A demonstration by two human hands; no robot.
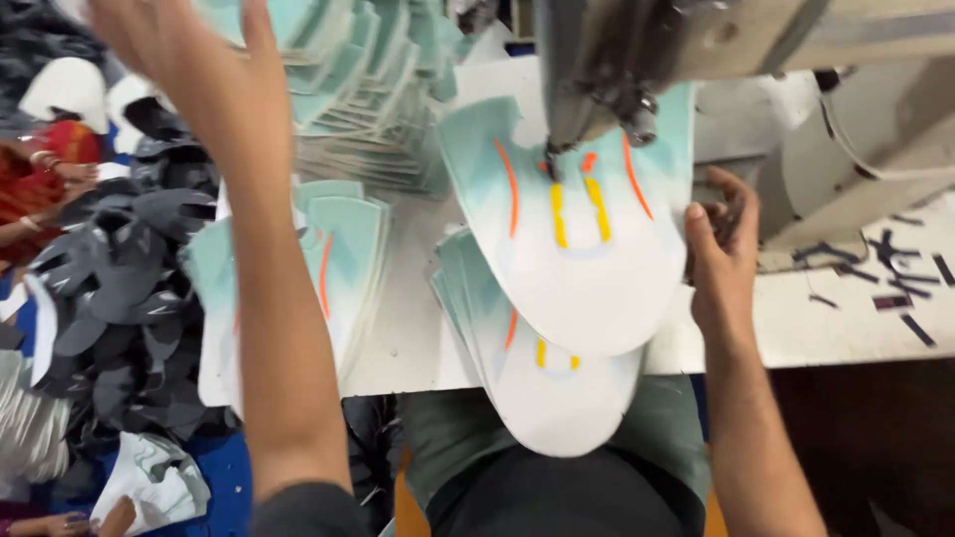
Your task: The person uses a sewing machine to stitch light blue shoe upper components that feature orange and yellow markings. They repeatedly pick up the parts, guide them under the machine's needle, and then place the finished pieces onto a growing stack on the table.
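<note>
Shoe-upper panels, white shading to pale teal with orange and yellow stripes, cover our bench [418, 338]. At the far left lies a heap of dark grey cut pieces [129, 288]. Our left hand [194, 60] is raised high over the fanned rows of teal panels [348, 89], its grip open and empty, fingers blurred. Under that forearm sits a low stack of panels [343, 259]. Toward the middle, the top panel [582, 259] lies under the sewing machine head [607, 89], on a second stack [542, 388] that overhangs the bench edge toward us. Our right hand [721, 259] touches that panel's right edge, fingers curled against it. Farther right, dark offcuts [900, 283] lie scattered on the bench.
</note>
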